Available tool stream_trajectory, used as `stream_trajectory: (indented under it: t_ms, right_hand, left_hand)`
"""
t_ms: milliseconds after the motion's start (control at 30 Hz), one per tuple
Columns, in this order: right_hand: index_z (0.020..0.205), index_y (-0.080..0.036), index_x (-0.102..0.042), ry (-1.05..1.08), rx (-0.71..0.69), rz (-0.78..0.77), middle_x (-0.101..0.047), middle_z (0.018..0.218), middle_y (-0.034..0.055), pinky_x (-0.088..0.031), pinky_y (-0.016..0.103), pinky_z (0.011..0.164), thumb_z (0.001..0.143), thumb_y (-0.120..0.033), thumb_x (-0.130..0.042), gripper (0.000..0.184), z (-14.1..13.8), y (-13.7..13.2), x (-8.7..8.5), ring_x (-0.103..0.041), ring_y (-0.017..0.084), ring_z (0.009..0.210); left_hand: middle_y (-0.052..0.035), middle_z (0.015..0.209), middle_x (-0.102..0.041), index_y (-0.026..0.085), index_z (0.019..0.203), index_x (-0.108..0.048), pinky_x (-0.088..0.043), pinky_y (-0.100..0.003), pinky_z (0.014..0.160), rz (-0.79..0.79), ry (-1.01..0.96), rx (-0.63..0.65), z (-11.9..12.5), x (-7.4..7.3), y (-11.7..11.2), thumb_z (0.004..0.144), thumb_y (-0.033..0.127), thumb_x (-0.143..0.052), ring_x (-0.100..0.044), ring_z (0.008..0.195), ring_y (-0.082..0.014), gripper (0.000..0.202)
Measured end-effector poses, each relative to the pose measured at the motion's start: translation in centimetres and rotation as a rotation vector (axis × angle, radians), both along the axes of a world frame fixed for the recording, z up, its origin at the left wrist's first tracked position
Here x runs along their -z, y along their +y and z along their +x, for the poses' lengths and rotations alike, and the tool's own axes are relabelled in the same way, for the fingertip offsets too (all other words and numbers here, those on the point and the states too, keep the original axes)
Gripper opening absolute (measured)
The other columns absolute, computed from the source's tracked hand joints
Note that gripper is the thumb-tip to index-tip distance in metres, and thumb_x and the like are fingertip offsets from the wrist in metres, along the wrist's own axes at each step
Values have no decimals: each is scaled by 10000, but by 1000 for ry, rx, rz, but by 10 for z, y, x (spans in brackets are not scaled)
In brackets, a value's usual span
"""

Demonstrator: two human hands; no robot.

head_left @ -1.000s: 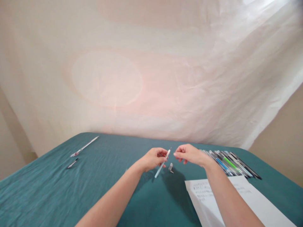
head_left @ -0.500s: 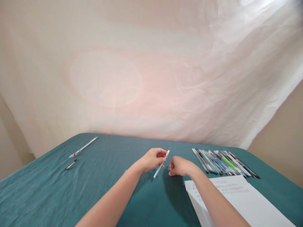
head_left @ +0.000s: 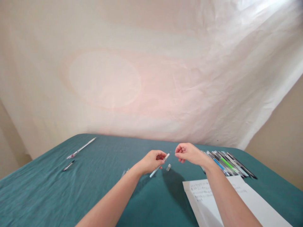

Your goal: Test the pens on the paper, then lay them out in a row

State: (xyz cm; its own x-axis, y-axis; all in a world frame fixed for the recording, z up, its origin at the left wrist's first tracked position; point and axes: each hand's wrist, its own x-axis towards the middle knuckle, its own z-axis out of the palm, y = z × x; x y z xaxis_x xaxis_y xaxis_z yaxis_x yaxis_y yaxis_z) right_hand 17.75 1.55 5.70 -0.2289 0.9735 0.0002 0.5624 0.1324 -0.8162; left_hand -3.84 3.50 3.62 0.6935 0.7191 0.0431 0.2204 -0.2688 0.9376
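My left hand (head_left: 152, 160) is closed around a pale blue pen (head_left: 159, 166), held slanted just above the teal cloth of the table (head_left: 71, 192), tip up to the right. My right hand (head_left: 188, 153) hovers just right of the pen's tip with its fingers pinched together; what they hold, if anything, is too small to make out. A small clear pen cap (head_left: 168, 167) lies on the cloth below the gap between the hands.
A row of several pens (head_left: 227, 164) lies at the right behind my right wrist. A white sheet with writing (head_left: 236, 201) sits at the front right. A long white pen (head_left: 80, 148) and a short dark pen (head_left: 68, 165) lie far left. A pale sheet hangs behind.
My right hand dropped to the cloth by the cap, then rose again to the right of the pen's tip. The left hand and pen stayed almost still.
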Motion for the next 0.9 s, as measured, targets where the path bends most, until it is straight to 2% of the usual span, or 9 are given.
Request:
stream_trajectory:
  t_ms: [167, 300, 567, 900]
  right_hand:
    - [864, -119, -580, 107, -25, 124, -617, 666, 27, -484, 243, 580, 697, -317, -578, 259, 0, 0, -7, -593, 132, 616]
    - [895, -115, -602, 92, -58, 120, -631, 701, 39, -470, 256, 627, 709, -319, -566, 278, 0, -1, -10, -585, 136, 652]
    - [866, -124, -620, -22, -84, 121, -629, 710, 30, -431, 230, 604, 700, -299, -572, 245, -5, -6, -14, -555, 127, 653]
    - [838, -131, -636, -81, -129, 117, -624, 694, 27, -414, 212, 571, 699, -292, -575, 222, -11, -9, -13, -541, 127, 643]
  left_hand:
    - [-55, 852, -641, 135, 982, -594, -453, -234, 591, 19, 9, 10, 1, -1, -2, 685, 209, -504, -570, 752, -154, 319]
    - [-54, 853, -642, 137, 974, -597, -451, -230, 589, 27, 12, 10, 1, -2, -4, 689, 215, -501, -570, 749, -153, 311]
    - [-47, 834, -646, 142, 953, -615, -450, -245, 612, 39, 25, 13, 1, -7, -7, 678, 214, -505, -564, 722, -149, 305]
    - [-39, 830, -645, 147, 961, -615, -435, -230, 600, 53, 20, 34, 3, -4, -7, 680, 195, -484, -561, 718, -145, 314]
